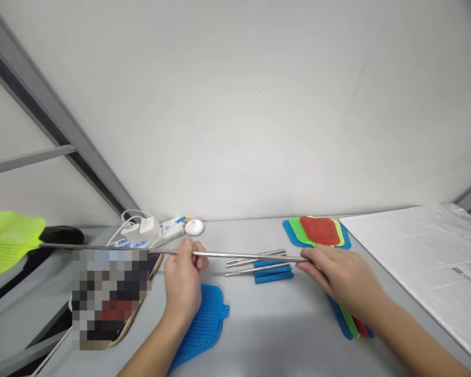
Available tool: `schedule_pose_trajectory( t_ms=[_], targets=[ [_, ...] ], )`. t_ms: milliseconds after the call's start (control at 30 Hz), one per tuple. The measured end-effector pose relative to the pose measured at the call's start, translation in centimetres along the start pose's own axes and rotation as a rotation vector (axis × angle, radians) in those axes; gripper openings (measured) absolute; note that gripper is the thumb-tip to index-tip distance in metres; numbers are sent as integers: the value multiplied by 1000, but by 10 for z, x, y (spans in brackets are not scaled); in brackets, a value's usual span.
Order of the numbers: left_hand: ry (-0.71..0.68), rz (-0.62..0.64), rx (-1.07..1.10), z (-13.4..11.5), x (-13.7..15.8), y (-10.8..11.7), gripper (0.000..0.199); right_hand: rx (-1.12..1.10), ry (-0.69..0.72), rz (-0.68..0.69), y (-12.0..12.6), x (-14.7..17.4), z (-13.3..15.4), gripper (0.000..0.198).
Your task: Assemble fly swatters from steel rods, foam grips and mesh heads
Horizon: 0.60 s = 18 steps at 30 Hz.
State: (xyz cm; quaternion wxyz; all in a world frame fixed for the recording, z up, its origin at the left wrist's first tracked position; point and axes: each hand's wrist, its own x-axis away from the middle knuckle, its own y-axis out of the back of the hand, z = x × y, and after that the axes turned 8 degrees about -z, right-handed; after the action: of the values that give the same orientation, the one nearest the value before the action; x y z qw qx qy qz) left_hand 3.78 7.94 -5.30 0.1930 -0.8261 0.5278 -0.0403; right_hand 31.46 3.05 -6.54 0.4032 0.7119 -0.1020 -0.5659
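A fly swatter stretches nearly level across the view, its yellow-green mesh head (pixel 11 243) at the far left and its thin metal rod (pixel 239 255) drawn out long. My left hand (pixel 183 283) is closed round the middle of the rod. At the rod's right end, my right hand (pixel 345 280) pinches it; the handle grip is not visible. Below my left wrist lies a loose blue swatter head (pixel 206 322), partly covered by that arm. Behind the rod are several short metal rods (pixel 239 272) with blue handles (pixel 273 277).
Stacked swatters with red, green and blue heads (pixel 320 230) lie at the back right; coloured handles (pixel 349 320) show beneath my right forearm. A plastic-wrapped white board (pixel 416 251) is on the right. A power strip (pixel 170 230), white disc (pixel 193 227) and blurred-out device (pixel 113 303) are left.
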Motion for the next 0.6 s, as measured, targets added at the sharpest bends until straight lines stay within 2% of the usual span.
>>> schedule_pose_trajectory(
  t_ms=[100,200,300,467,600],
  targets=[
    [120,199,-111,12,23,-1,45,-13,4,9,-4,1,17,32],
    [174,271,-163,18,33,-1,48,-29,1,30,-9,1,23,37],
    [142,256,-177,13,22,-1,50,-30,0,23,-11,-2,18,41],
    [22,94,-33,-8,-14,1,47,63,6,-8,-7,-8,2,42],
    [-16,67,9,-18,-25,2,45,84,39,2,-2,-9,-9,42]
  ],
)
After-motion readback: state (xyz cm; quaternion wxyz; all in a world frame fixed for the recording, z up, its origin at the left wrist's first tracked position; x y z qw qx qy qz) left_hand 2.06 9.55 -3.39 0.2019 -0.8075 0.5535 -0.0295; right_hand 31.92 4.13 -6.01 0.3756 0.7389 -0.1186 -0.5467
